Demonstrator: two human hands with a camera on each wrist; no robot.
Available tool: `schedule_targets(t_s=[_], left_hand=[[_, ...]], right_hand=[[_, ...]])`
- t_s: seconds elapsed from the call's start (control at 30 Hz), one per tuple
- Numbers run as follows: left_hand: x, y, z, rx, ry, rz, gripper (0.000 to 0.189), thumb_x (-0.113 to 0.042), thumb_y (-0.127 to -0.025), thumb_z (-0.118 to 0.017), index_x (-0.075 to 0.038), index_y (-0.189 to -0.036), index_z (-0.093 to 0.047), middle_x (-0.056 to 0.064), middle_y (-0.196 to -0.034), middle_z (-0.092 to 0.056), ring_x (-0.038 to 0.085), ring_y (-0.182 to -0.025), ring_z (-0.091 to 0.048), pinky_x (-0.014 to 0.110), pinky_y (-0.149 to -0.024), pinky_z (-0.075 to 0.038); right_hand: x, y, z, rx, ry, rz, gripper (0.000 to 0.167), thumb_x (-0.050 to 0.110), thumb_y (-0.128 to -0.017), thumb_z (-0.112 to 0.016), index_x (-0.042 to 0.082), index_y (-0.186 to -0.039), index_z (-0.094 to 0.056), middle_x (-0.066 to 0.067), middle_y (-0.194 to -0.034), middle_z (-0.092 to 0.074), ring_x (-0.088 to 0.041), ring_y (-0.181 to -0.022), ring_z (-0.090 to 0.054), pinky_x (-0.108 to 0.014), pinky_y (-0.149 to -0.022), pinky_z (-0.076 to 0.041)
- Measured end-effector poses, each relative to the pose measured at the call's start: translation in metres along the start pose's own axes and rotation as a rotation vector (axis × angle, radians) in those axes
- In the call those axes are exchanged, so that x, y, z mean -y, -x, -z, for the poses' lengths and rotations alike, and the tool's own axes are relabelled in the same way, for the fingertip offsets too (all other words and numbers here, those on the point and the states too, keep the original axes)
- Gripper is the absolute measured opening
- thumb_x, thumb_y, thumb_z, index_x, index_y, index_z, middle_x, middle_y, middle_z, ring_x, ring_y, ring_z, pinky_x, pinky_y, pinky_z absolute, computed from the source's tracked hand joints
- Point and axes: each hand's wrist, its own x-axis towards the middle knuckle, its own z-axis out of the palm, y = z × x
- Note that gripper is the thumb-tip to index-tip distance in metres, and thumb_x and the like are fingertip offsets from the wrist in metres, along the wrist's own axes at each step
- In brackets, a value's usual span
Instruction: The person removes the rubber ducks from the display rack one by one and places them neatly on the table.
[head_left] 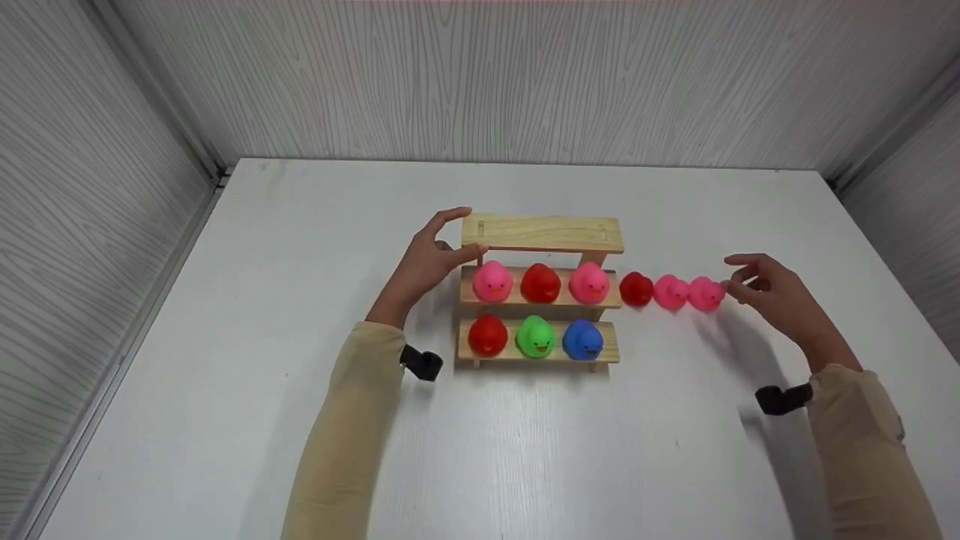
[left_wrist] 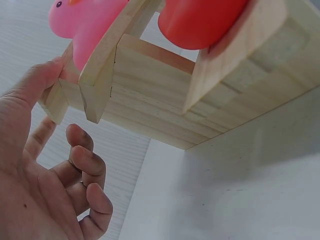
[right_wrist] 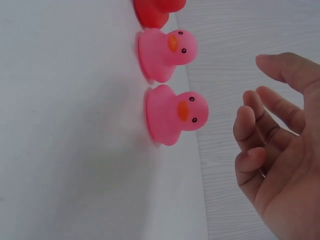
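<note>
A three-tier wooden shelf (head_left: 541,234) stands on the table. My left hand (head_left: 426,262) pinches the left end of its top board between thumb and index finger; the left wrist view shows the other fingers (left_wrist: 89,167) loosely curled beside it. The middle tier carries a pink, a red (head_left: 541,283) and a pink rubber duck. On the bottom tier sit a red, a green (head_left: 535,337) and a blue duck (head_left: 583,340). Right of the shelf, a red duck (head_left: 636,289) and two pink ducks line up. My right hand (head_left: 772,292) hovers by the outermost pink duck (right_wrist: 175,116), apart from it and holding nothing.
The white table (head_left: 540,457) meets pale wood-grain panels (head_left: 525,82) at the back and both sides. Black wrist cameras (head_left: 422,363) sit at both sleeve cuffs. The top board bears no ducks.
</note>
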Motion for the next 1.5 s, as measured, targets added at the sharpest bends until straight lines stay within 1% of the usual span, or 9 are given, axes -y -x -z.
schedule_targets(t_s=[0.2, 0.4, 0.53, 0.8, 0.97, 1.07, 1.17, 1.27, 1.5], left_hand=[[0.001, 0.0, 0.0, 0.0, -0.005, -0.006, 0.067, -0.04, -0.082, -0.074, -0.035, -0.141, -0.044, 0.005, -0.081, -0.056, 0.014, -0.07, -0.043, 0.029, -0.066, -0.034], [0.003, -0.001, 0.0, -0.002, -0.016, -0.007, 0.066, -0.042, -0.082, -0.073, -0.036, -0.141, -0.044, 0.007, -0.078, -0.054, 0.013, -0.068, -0.041, 0.029, -0.064, -0.034], [0.002, -0.001, 0.0, -0.003, -0.009, -0.007, 0.066, -0.042, -0.082, -0.074, -0.036, -0.141, -0.044, 0.006, -0.081, -0.056, 0.013, -0.069, -0.042, 0.028, -0.064, -0.034], [0.002, -0.002, 0.0, -0.007, -0.01, 0.003, 0.066, -0.041, -0.082, -0.074, -0.036, -0.141, -0.044, 0.004, -0.082, -0.055, 0.013, -0.069, -0.043, 0.028, -0.063, -0.034], [0.002, -0.001, 0.0, 0.0, -0.001, -0.004, 0.066, -0.04, -0.083, -0.074, -0.035, -0.141, -0.044, 0.004, -0.081, -0.053, 0.014, -0.07, -0.042, 0.028, -0.064, -0.035], [0.001, -0.001, 0.0, 0.001, -0.001, -0.003, 0.066, -0.04, -0.083, -0.074, -0.035, -0.141, -0.044, 0.006, -0.086, -0.055, 0.014, -0.07, -0.043, 0.029, -0.065, -0.035], [0.0, -0.001, 0.0, -0.002, -0.009, -0.002, 0.067, -0.041, -0.083, -0.074, -0.035, -0.141, -0.043, 0.003, -0.092, -0.055, 0.014, -0.072, -0.044, 0.029, -0.066, -0.035], [0.001, -0.002, 0.001, 0.0, -0.012, -0.007, 0.067, -0.04, -0.083, -0.074, -0.035, -0.142, -0.043, 0.003, -0.089, -0.054, 0.013, -0.071, -0.044, 0.028, -0.065, -0.035], [0.003, -0.003, 0.001, 0.005, -0.009, -0.01, 0.067, -0.041, -0.082, -0.074, -0.035, -0.142, -0.043, 0.003, -0.094, -0.056, 0.014, -0.072, -0.045, 0.028, -0.066, -0.035]], right_hand=[[0.006, 0.003, -0.004, -0.024, -0.013, 0.007, 0.05, 0.032, -0.097, -0.056, 0.006, -0.138, -0.043, 0.008, -0.099, -0.052, -0.009, -0.081, -0.056, -0.017, -0.071, -0.046], [0.013, 0.004, -0.008, -0.046, -0.029, 0.051, 0.048, 0.03, -0.097, -0.057, 0.004, -0.135, -0.045, 0.011, -0.094, -0.053, -0.01, -0.078, -0.057, -0.018, -0.07, -0.046], [0.018, 0.004, -0.01, -0.05, -0.038, 0.08, 0.047, 0.029, -0.097, -0.058, 0.003, -0.134, -0.046, 0.011, -0.094, -0.053, -0.01, -0.078, -0.057, -0.017, -0.07, -0.046], [0.028, 0.004, -0.014, -0.03, -0.06, 0.09, 0.047, 0.029, -0.096, -0.059, 0.005, -0.135, -0.046, 0.011, -0.097, -0.053, -0.011, -0.082, -0.058, -0.014, -0.071, -0.045], [0.036, 0.003, -0.019, -0.019, -0.062, 0.106, 0.046, 0.029, -0.096, -0.059, 0.006, -0.135, -0.047, 0.01, -0.097, -0.053, -0.01, -0.081, -0.058, -0.017, -0.071, -0.046], [0.041, 0.002, -0.023, -0.013, -0.067, 0.112, 0.045, 0.028, -0.096, -0.059, 0.007, -0.134, -0.048, 0.011, -0.096, -0.053, -0.01, -0.079, -0.057, -0.02, -0.068, -0.046], [0.046, 0.002, -0.026, -0.012, -0.077, 0.127, 0.045, 0.025, -0.096, -0.06, 0.007, -0.134, -0.048, 0.011, -0.096, -0.052, -0.01, -0.078, -0.055, -0.02, -0.066, -0.046], [0.051, 0.002, -0.03, -0.004, -0.089, 0.127, 0.046, 0.024, -0.095, -0.061, 0.007, -0.136, -0.047, 0.01, -0.098, -0.051, -0.008, -0.079, -0.054, -0.019, -0.066, -0.045], [0.064, 0.001, -0.042, 0.028, -0.089, 0.119, 0.045, 0.02, -0.096, -0.06, 0.01, -0.138, -0.045, 0.005, -0.101, -0.05, -0.008, -0.085, -0.052, -0.017, -0.07, -0.045]])
